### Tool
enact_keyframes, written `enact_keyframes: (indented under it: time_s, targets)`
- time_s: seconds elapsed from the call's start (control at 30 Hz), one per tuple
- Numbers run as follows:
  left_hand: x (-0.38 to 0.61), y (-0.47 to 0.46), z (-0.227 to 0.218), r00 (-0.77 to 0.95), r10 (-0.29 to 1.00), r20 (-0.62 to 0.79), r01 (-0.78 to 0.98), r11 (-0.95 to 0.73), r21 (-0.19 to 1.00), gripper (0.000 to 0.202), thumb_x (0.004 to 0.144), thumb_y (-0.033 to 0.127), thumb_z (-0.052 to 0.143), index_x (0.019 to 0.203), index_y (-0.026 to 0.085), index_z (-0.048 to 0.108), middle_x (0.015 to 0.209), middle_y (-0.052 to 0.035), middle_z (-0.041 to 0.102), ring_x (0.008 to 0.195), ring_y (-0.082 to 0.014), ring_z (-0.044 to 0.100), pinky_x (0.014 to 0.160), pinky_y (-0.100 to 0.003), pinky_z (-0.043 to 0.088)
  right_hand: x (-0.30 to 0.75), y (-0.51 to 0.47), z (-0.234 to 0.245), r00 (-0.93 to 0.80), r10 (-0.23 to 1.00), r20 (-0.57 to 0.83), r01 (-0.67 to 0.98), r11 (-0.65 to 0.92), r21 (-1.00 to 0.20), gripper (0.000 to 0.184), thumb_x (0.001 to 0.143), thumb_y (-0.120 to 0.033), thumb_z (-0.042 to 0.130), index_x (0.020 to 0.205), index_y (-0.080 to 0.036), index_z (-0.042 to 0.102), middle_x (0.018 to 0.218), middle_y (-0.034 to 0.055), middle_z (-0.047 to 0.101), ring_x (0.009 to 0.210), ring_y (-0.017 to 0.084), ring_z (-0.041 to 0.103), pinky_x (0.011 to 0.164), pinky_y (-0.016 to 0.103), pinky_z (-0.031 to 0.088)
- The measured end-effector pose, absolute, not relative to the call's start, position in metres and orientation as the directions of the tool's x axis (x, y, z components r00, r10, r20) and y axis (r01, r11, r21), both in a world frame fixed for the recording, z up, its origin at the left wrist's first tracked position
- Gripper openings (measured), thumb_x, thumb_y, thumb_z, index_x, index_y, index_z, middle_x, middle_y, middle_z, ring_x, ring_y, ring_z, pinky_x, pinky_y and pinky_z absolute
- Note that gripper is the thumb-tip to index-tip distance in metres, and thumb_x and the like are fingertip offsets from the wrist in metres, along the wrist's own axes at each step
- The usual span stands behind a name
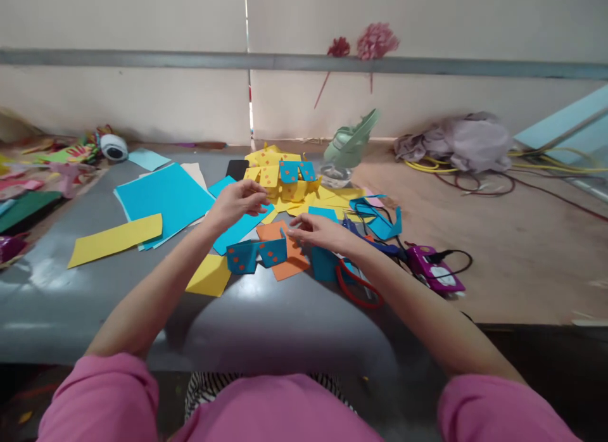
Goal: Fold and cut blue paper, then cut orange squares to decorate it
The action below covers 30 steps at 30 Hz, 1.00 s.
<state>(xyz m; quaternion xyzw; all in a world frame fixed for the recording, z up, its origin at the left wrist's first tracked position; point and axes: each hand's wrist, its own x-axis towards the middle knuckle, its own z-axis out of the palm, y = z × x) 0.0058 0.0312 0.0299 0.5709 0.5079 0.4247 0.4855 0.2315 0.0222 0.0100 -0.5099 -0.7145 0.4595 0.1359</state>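
Note:
A pair of blue paper glasses with orange dots (256, 254) lies on the grey table (285, 322) in front of me, partly over an orange paper sheet (285, 265). My right hand (319, 230) rests just right of the glasses, fingers curled and touching their right end. Raised a little above the table behind the glasses, my left hand (237, 202) has its fingertips pinched together; what they hold is too small to make out. A pile of finished yellow and blue paper glasses (281, 176) sits further back.
Blue sheets (164, 198) and a yellow strip (116, 239) lie at the left. Red-handled scissors (354, 287), a purple glue gun (432, 269) with its cord, and blue scraps (380, 217) lie at the right. A green fan (351, 141), glass bowl (335, 175) and cloth (458, 141) stand behind.

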Motion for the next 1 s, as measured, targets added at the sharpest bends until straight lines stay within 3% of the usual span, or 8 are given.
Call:
enact_keyframes:
  time_s: [0.07,0.17,0.23,0.4,0.63,0.77,0.9,1.0]
  targets:
    - [-0.009,0.025,0.035,0.064,0.998,-0.006,0.163,-0.004,0.987,0.008,0.088,0.023,0.065,0.087,0.016,0.063,0.081,-0.0032,0.076,0.066,-0.0113,0.072,0.061,-0.021,0.055,0.226,0.027,0.007,-0.533,0.803,-0.265,0.654,0.193,-0.732,0.042,0.086,-0.05,0.068,0.116,-0.021,0.063,0.091,0.0048,0.07,0.08,0.019,0.065,0.07,0.029,0.047]
    - [-0.03,0.01,0.036,0.0,1.0,-0.021,0.147,0.021,0.989,0.015,0.085,0.031,0.069,0.084,0.017,0.064,0.08,-0.0034,0.077,0.066,-0.0129,0.072,0.061,-0.023,0.056,0.22,0.037,0.014,-0.681,0.668,-0.3,0.651,0.366,-0.665,0.025,0.084,-0.045,0.068,0.091,-0.021,0.069,0.082,0.0013,0.066,0.075,0.016,0.058,0.066,0.027,0.041]
    - [-0.041,0.0,0.031,-0.011,1.0,-0.017,0.121,0.018,0.992,0.026,0.078,0.039,0.076,0.085,0.017,0.065,0.081,-0.0035,0.077,0.067,-0.0142,0.073,0.062,-0.024,0.057,0.221,0.049,0.027,-0.711,0.645,-0.28,0.626,0.399,-0.671,0.025,0.086,-0.045,0.064,0.081,-0.02,0.067,0.076,-0.0001,0.063,0.069,0.014,0.054,0.063,0.027,0.038]
    - [-0.06,-0.011,0.003,-0.033,0.997,-0.067,0.023,0.067,0.997,0.05,0.062,0.057,0.086,0.086,0.017,0.067,0.081,-0.0045,0.078,0.068,-0.0159,0.074,0.064,-0.025,0.058,0.241,0.105,0.067,-0.51,0.86,-0.011,0.626,0.362,-0.691,0.03,0.09,-0.048,0.059,0.078,-0.021,0.059,0.072,0.0005,0.058,0.064,0.013,0.05,0.06,0.027,0.04]
    - [-0.064,-0.004,-0.023,0.105,0.977,-0.188,0.046,0.184,0.982,0.052,0.061,0.061,0.086,0.088,0.019,0.068,0.087,-0.0046,0.078,0.073,-0.0154,0.073,0.067,-0.026,0.058,0.256,0.137,0.038,-0.398,0.909,-0.124,0.738,0.237,-0.631,0.028,0.091,-0.039,0.064,0.071,-0.02,0.058,0.067,-0.0004,0.057,0.061,0.013,0.053,0.058,0.025,0.042]
    - [-0.06,-0.008,-0.022,0.17,0.952,-0.253,0.111,0.237,0.965,0.056,0.057,0.064,0.086,0.085,0.019,0.068,0.085,-0.004,0.077,0.072,-0.0162,0.072,0.068,-0.028,0.057,0.261,0.13,0.026,-0.369,0.925,-0.092,0.756,0.241,-0.608,0.013,0.091,-0.028,0.061,0.086,-0.017,0.066,0.073,0.0009,0.063,0.064,0.013,0.056,0.061,0.025,0.043]
    - [-0.051,-0.019,-0.015,0.194,0.945,-0.262,0.098,0.247,0.964,0.055,0.06,0.064,0.085,0.085,0.019,0.068,0.087,-0.0047,0.077,0.075,-0.0164,0.073,0.07,-0.028,0.056,0.272,0.105,0.047,-0.323,0.945,0.06,0.756,0.296,-0.584,0.029,0.096,-0.03,0.055,0.118,-0.014,0.065,0.078,0.0025,0.066,0.07,0.013,0.056,0.066,0.026,0.04]
    - [-0.036,-0.032,-0.008,0.264,0.917,-0.298,0.063,0.292,0.954,0.048,0.064,0.059,0.085,0.084,0.018,0.068,0.087,-0.005,0.078,0.075,-0.0154,0.073,0.07,-0.026,0.056,0.271,0.053,0.058,-0.37,0.919,0.134,0.718,0.374,-0.587,0.031,0.092,-0.038,0.061,0.115,-0.019,0.069,0.08,0.0009,0.066,0.068,0.013,0.053,0.063,0.026,0.039]
